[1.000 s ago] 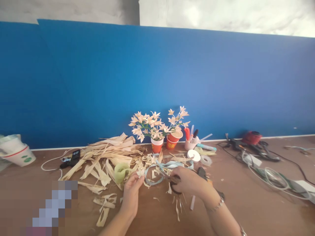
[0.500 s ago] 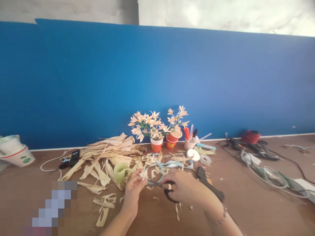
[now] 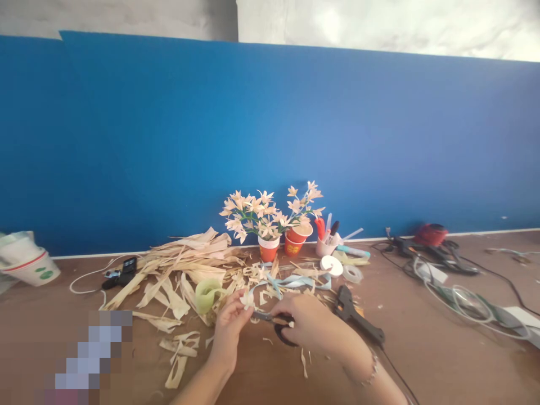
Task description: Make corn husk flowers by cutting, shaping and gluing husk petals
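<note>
Between its fingertips my left hand [image 3: 230, 323] pinches a small pale husk flower [image 3: 247, 300]. My right hand [image 3: 306, 318] is closed around the black handles of a pair of scissors [image 3: 264, 316], whose blades point left and lie close together just below the flower. Whether the blades touch the flower I cannot tell. Behind my hands lie loose husk scraps and a light blue ribbon [image 3: 295, 280]. A roll of pale green ribbon [image 3: 206, 295] is just left of my left hand. Right of my right hand lies a black glue gun [image 3: 356, 318].
At the back, husk flowers [image 3: 261, 212] stand in a red and white paper cup [image 3: 269, 248], beside another red cup [image 3: 294, 245]. A pile of dried husks [image 3: 189, 256] spreads left. Cables and a red object [image 3: 430, 235] lie right. A white paper cup [image 3: 36, 269] leans far left.
The scissors' blades have come closer together, and my right hand has shifted slightly left. My left hand keeps the flower in nearly the same place.
</note>
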`<state>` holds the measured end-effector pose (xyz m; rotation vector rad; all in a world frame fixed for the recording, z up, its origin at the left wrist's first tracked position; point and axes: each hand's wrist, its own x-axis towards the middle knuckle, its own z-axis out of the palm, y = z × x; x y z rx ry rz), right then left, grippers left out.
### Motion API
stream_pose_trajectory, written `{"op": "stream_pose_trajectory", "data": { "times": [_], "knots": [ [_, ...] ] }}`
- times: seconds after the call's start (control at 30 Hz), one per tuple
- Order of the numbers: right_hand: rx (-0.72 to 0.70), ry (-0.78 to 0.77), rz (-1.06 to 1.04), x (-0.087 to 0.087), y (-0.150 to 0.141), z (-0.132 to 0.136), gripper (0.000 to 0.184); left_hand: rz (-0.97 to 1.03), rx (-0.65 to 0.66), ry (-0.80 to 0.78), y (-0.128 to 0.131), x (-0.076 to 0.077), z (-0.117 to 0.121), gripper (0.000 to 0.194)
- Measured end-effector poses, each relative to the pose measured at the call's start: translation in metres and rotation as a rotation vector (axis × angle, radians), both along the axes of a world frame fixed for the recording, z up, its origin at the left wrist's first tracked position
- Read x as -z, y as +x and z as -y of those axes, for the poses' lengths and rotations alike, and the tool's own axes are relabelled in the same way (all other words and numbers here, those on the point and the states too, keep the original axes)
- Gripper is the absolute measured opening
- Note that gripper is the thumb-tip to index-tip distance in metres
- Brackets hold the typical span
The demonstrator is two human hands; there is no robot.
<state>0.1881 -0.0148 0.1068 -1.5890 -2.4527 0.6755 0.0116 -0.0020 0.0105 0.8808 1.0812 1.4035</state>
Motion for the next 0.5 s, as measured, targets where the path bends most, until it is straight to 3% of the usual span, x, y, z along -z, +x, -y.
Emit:
{"op": "stream_pose_trajectory", "data": {
  "times": [0.27, 0.5],
  "knots": [
    [-0.015, -0.01, 0.008, 0.002, 0.001, -0.001, 0.016, 0.002, 0.014, -0.004, 0.0, -0.002, 0.0, 0.029],
    [0.139, -0.017, 0.145, 0.011, 0.004, -0.008, 0.022, -0.096, -0.026, 0.064, -0.001, -0.001, 0.0, 0.027]
  ]
}}
